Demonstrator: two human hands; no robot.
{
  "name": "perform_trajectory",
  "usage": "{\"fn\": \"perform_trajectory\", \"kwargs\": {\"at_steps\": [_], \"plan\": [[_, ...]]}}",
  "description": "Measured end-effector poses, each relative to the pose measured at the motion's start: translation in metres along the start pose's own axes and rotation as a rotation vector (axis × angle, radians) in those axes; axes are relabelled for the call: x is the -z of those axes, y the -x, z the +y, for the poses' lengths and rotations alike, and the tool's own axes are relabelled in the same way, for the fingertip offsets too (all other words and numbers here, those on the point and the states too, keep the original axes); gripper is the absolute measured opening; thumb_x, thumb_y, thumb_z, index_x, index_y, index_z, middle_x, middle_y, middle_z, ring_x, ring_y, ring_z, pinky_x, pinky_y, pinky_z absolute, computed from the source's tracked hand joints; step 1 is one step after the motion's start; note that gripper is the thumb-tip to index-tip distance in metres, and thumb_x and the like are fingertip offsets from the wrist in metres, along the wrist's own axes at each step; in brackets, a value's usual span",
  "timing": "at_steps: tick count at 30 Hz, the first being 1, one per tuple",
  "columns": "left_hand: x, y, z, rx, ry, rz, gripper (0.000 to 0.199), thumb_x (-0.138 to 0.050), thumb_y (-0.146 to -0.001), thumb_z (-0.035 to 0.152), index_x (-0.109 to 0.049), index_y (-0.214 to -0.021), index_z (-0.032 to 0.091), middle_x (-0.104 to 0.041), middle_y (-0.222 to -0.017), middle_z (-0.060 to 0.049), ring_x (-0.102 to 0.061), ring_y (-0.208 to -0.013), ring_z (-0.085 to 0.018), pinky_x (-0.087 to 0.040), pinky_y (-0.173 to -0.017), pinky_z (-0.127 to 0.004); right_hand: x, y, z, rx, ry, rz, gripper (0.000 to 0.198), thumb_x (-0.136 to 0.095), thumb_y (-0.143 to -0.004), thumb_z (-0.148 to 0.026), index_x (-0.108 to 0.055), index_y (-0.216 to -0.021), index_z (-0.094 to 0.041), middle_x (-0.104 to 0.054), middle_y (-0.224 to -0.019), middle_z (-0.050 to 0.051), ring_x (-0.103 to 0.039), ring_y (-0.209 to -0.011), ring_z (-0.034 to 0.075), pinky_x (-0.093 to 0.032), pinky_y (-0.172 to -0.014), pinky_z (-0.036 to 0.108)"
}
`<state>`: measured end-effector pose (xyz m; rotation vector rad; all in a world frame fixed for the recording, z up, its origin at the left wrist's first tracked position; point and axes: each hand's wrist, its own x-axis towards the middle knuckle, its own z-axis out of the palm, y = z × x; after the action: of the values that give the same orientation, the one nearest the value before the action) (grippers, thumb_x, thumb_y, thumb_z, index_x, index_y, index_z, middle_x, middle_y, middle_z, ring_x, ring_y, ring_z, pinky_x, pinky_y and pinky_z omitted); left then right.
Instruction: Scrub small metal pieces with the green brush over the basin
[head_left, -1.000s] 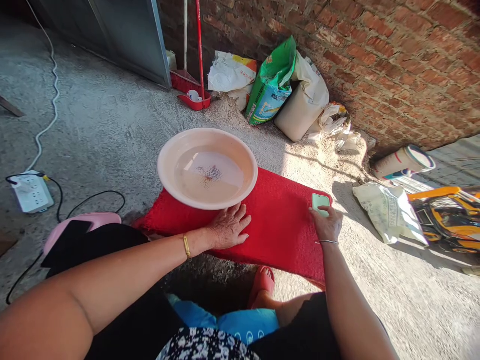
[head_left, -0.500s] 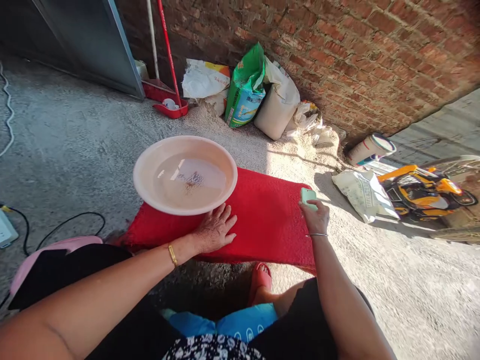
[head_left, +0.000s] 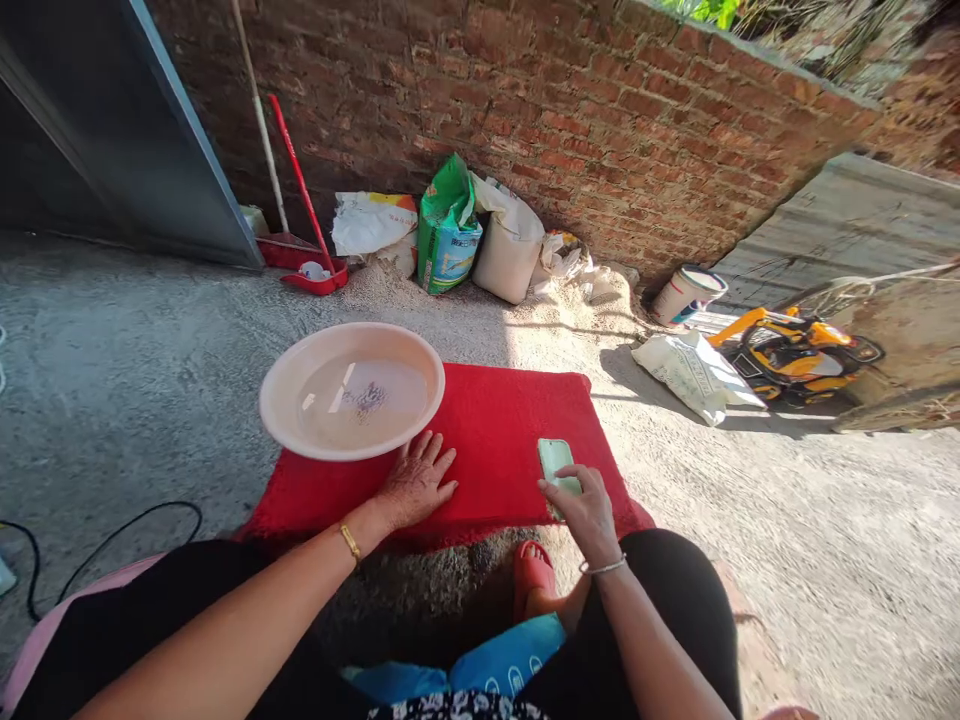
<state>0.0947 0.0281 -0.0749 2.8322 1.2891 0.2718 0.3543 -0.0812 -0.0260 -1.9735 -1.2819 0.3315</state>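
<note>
A red, cloth-like cover lies over a low bench in front of me. My left hand rests flat on it with fingers spread, close to the near rim of a pale pink basin. Water stands in the basin, with light reflecting off it and a dark pattern at its bottom. At the right part of the red cover, my right hand grips a flat, light green block with rounded corners, which looks like a scrub brush. Its underside is mostly hidden.
A green sack, a whitish sack and a red dustpan stand by the brick wall. At right are a bucket, a white bag and an orange toy vehicle. A black cable lies at left.
My right hand has moved with the green brush from the cover's right end leftward and nearer to me. The left hand stays by the basin. The view has tilted up.
</note>
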Motion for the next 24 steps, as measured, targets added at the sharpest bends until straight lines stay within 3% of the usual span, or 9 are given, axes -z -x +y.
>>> {"fn": "perform_trajectory", "kwargs": {"at_steps": [5, 9, 15, 19, 24], "plan": [[0.005, 0.014, 0.005, 0.030, -0.053, 0.035, 0.042, -0.043, -0.089, 0.040, -0.055, -0.125, 0.021, -0.047, -0.137, -0.014, -0.038, -0.130, -0.029, -0.026, -0.107, -0.048, -0.040, 0.012, -0.011, 0.086, -0.016, -0.120, 0.025, -0.068, -0.068, -0.044, -0.061, -0.080, -0.024, -0.047, -0.088, 0.002, -0.052, -0.079, 0.018, -0.044, -0.072, 0.029], [0.012, 0.038, 0.001, 0.025, -0.063, -0.028, 0.043, -0.040, -0.091, 0.039, -0.049, -0.130, 0.024, -0.044, -0.140, -0.012, -0.035, -0.132, -0.027, -0.028, -0.106, -0.048, -0.054, 0.003, -0.004, 0.151, 0.115, -0.131, 0.025, -0.067, -0.071, -0.039, -0.061, -0.089, -0.023, -0.045, -0.091, 0.003, -0.051, -0.083, 0.019, -0.042, -0.071, 0.029], [0.018, 0.079, 0.003, 0.046, -0.052, -0.169, 0.061, -0.052, -0.083, 0.045, -0.034, -0.139, 0.028, -0.031, -0.148, -0.012, -0.025, -0.137, -0.032, -0.026, -0.106, -0.056, -0.053, -0.006, 0.008, 0.156, 0.202, -0.208, 0.028, -0.062, -0.074, -0.043, -0.060, -0.094, -0.023, -0.045, -0.091, 0.003, -0.053, -0.083, 0.019, -0.041, -0.071, 0.029], [0.019, 0.101, 0.022, 0.105, -0.063, -0.185, 0.074, -0.061, -0.078, 0.040, -0.028, -0.142, 0.025, -0.025, -0.150, -0.016, -0.021, -0.137, -0.036, -0.023, -0.106, -0.060, -0.047, -0.012, 0.015, 0.187, 0.211, -0.280, 0.034, -0.060, -0.074, -0.050, -0.060, -0.095, -0.023, -0.048, -0.089, 0.003, -0.054, -0.087, 0.020, -0.042, -0.074, 0.030], [0.023, 0.112, 0.032, 0.105, -0.058, -0.166, 0.074, -0.059, -0.079, 0.039, -0.026, -0.142, 0.021, -0.025, -0.150, -0.018, -0.021, -0.137, -0.037, -0.020, -0.106, -0.060, -0.037, -0.016, 0.025, 0.239, 0.266, -0.375, 0.050, -0.057, -0.071, -0.061, -0.060, -0.106, -0.024, -0.054, -0.092, 0.005, -0.056, -0.090, 0.023, -0.043, -0.079, 0.035]]}}
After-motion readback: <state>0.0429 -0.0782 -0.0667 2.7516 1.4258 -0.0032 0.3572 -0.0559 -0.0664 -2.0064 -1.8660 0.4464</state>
